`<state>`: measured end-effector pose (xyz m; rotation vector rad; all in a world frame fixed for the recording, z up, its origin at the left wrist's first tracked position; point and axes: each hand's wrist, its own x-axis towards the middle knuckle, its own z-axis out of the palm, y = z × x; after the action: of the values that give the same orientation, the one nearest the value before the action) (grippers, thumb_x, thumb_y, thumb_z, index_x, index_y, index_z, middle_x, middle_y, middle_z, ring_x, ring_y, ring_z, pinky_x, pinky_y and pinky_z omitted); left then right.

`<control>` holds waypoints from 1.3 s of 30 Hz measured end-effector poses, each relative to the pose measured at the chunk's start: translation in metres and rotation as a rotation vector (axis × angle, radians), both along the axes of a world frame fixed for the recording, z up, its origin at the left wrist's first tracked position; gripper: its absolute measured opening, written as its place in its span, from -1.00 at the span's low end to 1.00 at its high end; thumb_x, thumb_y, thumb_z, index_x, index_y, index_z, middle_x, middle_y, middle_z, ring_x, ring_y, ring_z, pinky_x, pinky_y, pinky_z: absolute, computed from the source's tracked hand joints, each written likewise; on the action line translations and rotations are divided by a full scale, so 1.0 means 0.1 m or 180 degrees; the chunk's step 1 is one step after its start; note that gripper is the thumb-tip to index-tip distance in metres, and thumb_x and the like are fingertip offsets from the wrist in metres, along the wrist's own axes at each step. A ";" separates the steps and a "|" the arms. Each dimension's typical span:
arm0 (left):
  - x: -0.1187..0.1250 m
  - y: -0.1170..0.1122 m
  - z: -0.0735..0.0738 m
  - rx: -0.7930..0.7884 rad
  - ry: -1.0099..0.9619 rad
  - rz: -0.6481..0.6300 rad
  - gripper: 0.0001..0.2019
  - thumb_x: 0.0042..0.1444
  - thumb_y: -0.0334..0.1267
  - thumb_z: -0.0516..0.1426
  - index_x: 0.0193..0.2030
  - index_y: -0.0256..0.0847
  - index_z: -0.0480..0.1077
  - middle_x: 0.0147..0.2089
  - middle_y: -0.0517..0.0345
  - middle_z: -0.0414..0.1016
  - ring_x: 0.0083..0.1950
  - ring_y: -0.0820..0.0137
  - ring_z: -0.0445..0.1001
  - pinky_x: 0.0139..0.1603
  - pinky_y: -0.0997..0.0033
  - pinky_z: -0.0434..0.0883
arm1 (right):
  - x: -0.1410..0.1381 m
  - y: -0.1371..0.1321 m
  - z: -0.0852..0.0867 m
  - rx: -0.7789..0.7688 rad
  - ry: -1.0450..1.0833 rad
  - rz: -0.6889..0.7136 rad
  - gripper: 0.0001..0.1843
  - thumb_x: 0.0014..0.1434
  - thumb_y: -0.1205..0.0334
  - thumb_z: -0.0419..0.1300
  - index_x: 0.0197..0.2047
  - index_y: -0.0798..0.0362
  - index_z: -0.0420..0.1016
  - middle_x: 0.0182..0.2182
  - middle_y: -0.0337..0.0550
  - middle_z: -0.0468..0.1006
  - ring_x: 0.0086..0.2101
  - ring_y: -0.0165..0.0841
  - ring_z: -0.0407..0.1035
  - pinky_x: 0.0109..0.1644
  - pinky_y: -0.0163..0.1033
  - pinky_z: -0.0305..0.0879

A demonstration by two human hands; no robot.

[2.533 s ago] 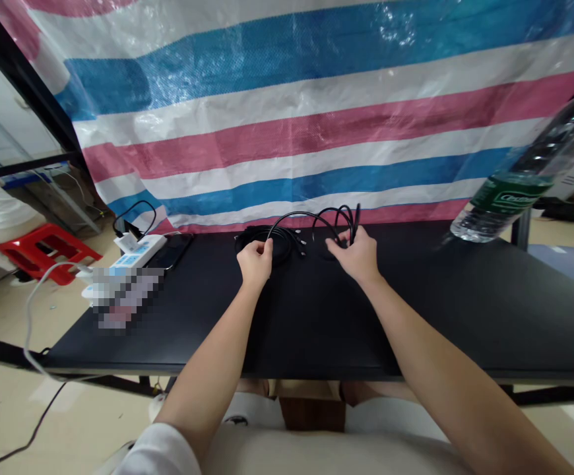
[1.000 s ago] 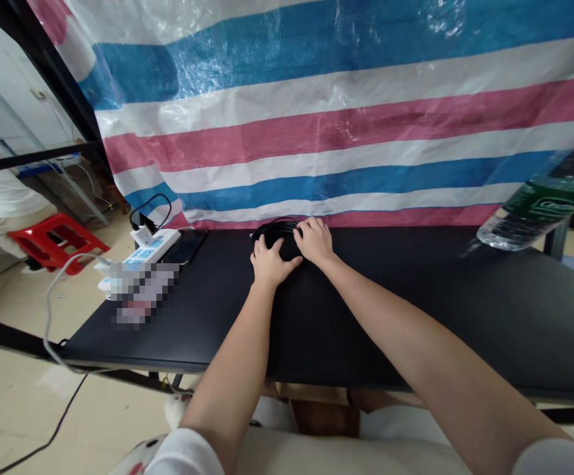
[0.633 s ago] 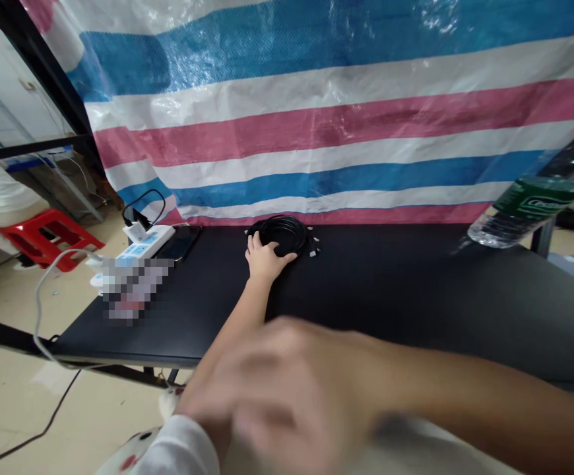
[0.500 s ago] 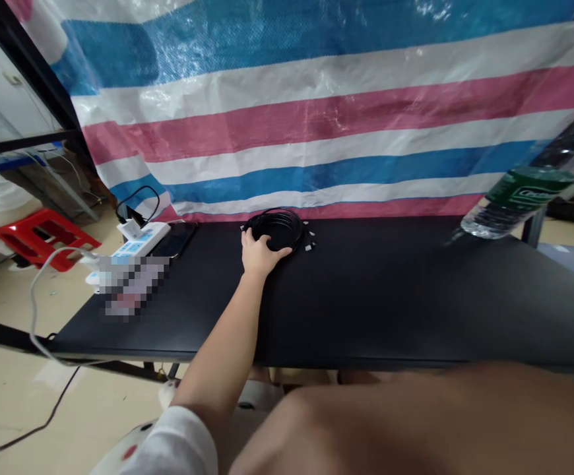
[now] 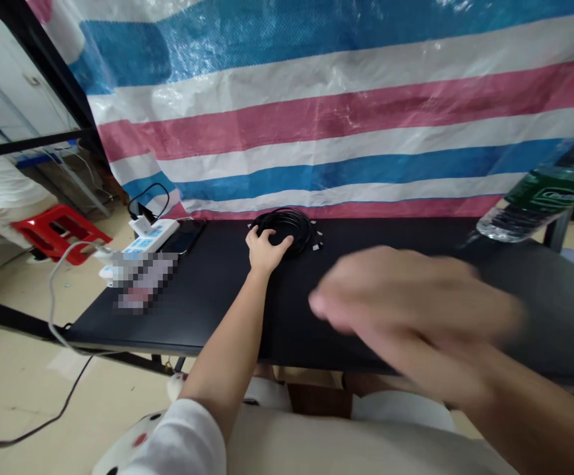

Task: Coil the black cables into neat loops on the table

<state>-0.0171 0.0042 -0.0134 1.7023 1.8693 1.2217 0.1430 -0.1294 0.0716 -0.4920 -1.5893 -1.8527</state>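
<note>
A coil of black cable lies at the back of the black table, against the striped sheet. Small pale connector ends stick out at its right side. My left hand grips the near left part of the coil, fingers curled over it and thumb spread toward the ring's inside. My right hand hangs over the front right of the table, apart from the coil. It is smeared by motion, so its fingers do not show clearly, and I see nothing distinct in it.
A white power strip with plugs and a dark phone lie at the table's left, beside a pixelated patch. A tilted water bottle stands at the back right. The striped sheet hangs behind. A red stool is on the floor.
My right hand has swung up from the lower right to above the table. The left hand stays at the coil, its thumb drawn slightly inward. The view has shifted slightly.
</note>
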 end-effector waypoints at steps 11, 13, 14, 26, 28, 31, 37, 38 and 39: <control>-0.04 0.03 0.09 0.0396 -0.0758 0.0709 -0.83 -0.07 -0.34 0.16 -0.28 -0.15 0.33 0.08 -0.05 0.36 0.23 0.21 0.33 0.26 0.23 0.25 | -0.26 1.11 -0.73 -0.5271 0.0834 -0.0260 -0.44 0.18 0.07 0.18 0.16 0.21 0.39 0.09 0.16 0.47 0.17 -0.09 0.26 0.30 0.05 0.09; -0.05 0.02 0.11 0.0344 -0.0875 0.0777 -0.82 -0.06 -0.36 0.15 -0.26 -0.16 0.32 0.04 -0.04 0.37 0.17 0.24 0.37 0.24 0.25 0.27 | -0.31 1.12 -0.71 -0.5384 0.0812 -0.0511 -0.52 0.25 0.10 0.09 0.15 0.23 0.39 0.04 0.16 0.49 0.13 -0.13 0.30 0.28 -0.01 0.09; -0.05 0.01 0.13 0.0275 -0.0941 0.0804 -0.82 -0.06 -0.36 0.14 -0.25 -0.17 0.32 0.01 -0.03 0.38 0.13 0.25 0.40 0.22 0.25 0.28 | -0.32 1.11 -0.70 -0.5389 0.0835 -0.0617 -0.55 0.28 0.11 0.06 0.12 0.21 0.41 0.02 0.15 0.50 0.09 -0.14 0.32 0.25 -0.03 0.11; -0.06 -0.04 0.24 -0.0316 -0.1048 0.0760 -0.88 -0.03 -0.37 0.15 -0.31 -0.16 0.31 -0.10 0.03 0.39 -0.06 0.31 0.48 0.09 0.30 0.36 | 0.32 0.84 -0.77 -0.5156 0.0778 -0.1103 -0.59 0.30 -0.03 -0.05 -0.09 0.08 0.46 -0.20 0.06 0.52 -0.11 -0.13 0.35 -0.04 -0.09 0.14; -0.04 -0.05 0.23 -0.0316 -0.0967 0.0708 -0.88 -0.04 -0.36 0.15 -0.32 -0.15 0.32 -0.10 0.04 0.39 -0.06 0.30 0.48 0.07 0.29 0.37 | 0.51 0.82 -0.79 -0.5086 0.0834 -0.1148 -0.59 0.29 -0.02 -0.05 -0.11 0.08 0.46 -0.22 0.06 0.52 -0.13 -0.13 0.35 -0.05 -0.08 0.14; -0.02 -0.06 0.22 -0.0314 -0.0862 0.0645 -0.88 -0.05 -0.36 0.16 -0.34 -0.14 0.31 -0.08 0.06 0.39 -0.06 0.31 0.48 0.07 0.28 0.37 | 0.79 0.85 -0.81 -0.5027 0.1014 -0.1239 -0.63 0.26 0.01 -0.03 -0.15 0.07 0.47 -0.24 0.05 0.52 -0.15 -0.12 0.35 -0.06 -0.06 0.15; -0.02 -0.06 0.22 -0.0390 -0.0761 0.0503 -0.90 -0.04 -0.33 0.16 -0.36 -0.13 0.31 -0.07 0.07 0.41 -0.06 0.31 0.49 0.05 0.31 0.37 | 1.22 0.99 -0.81 -0.5256 0.1588 -0.0902 -0.77 -0.01 0.13 0.16 -0.24 -0.03 0.47 -0.28 -0.09 0.53 -0.17 -0.12 0.34 -0.05 -0.02 0.17; -0.02 -0.05 0.21 -0.0379 -0.0752 0.0488 -0.90 -0.04 -0.33 0.17 -0.36 -0.13 0.31 -0.07 0.07 0.41 -0.06 0.31 0.49 0.04 0.31 0.38 | 1.26 1.01 -0.83 -0.5248 0.1765 -0.0740 -0.75 -0.05 0.16 0.16 -0.24 -0.04 0.47 -0.27 -0.10 0.53 -0.15 -0.11 0.33 -0.03 -0.01 0.16; -0.02 -0.05 0.21 -0.0365 -0.0749 0.0479 -0.90 -0.04 -0.32 0.17 -0.37 -0.12 0.31 -0.08 0.07 0.42 -0.07 0.31 0.49 0.03 0.30 0.38 | 1.29 1.03 -0.84 -0.5181 0.1996 -0.0567 -0.73 -0.07 0.18 0.15 -0.23 -0.04 0.48 -0.24 -0.09 0.53 -0.11 -0.09 0.32 -0.01 0.00 0.16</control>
<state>-0.0188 -0.0011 0.0072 1.3174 1.9097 1.2821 0.2716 -0.0260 -0.0126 -1.6625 -2.2216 0.0198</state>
